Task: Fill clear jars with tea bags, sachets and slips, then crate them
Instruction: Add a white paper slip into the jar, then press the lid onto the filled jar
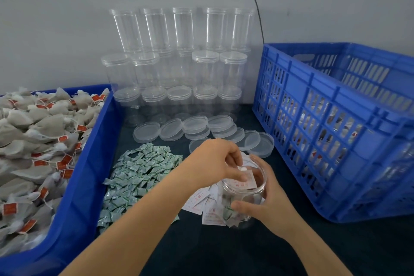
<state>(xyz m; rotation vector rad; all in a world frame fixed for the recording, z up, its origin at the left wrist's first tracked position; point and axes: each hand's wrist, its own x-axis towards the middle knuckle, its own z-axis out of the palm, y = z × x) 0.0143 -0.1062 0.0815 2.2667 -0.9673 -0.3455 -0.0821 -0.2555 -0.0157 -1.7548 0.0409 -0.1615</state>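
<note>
Head view looks down on a dark table [336, 251] set against a grey wall. Near the centre, slightly toward 5 o'clock, stands an open clear jar [243, 195] partly filled with tea bags and a green sachet. The right hand [266, 204] wraps round the jar's side from 3 o'clock, thumb curled across the front wall and the other fingers behind the glass. The left hand [218, 163] comes in from 9 o'clock above the jar's mouth, its fingertips pinching a white slip with red print [245, 182] that hangs partly inside the rim. Just beside the jar's base at 8 o'clock lies a small scatter of loose slips [201, 200], some touching the jar. Further toward 9 o'clock spreads a heap of green-and-white sachets [136, 177], reaching the wall of a blue bin [87, 163] at the frame's 9 o'clock edge; the bin is piled with grey tea bags [33, 141] bearing red tags. At 12 o'clock, against the wall, empty clear jars [179, 63] are stacked in three tiers, the lower ones capped. Between that stack and the hands lie loose clear lids [195, 125], several overlapping. At 3 o'clock sits a blue slatted crate [336, 132], tilted, with filled jars dimly visible through its slots. A black cable [255, 0] runs down the wall behind the crate.
</note>
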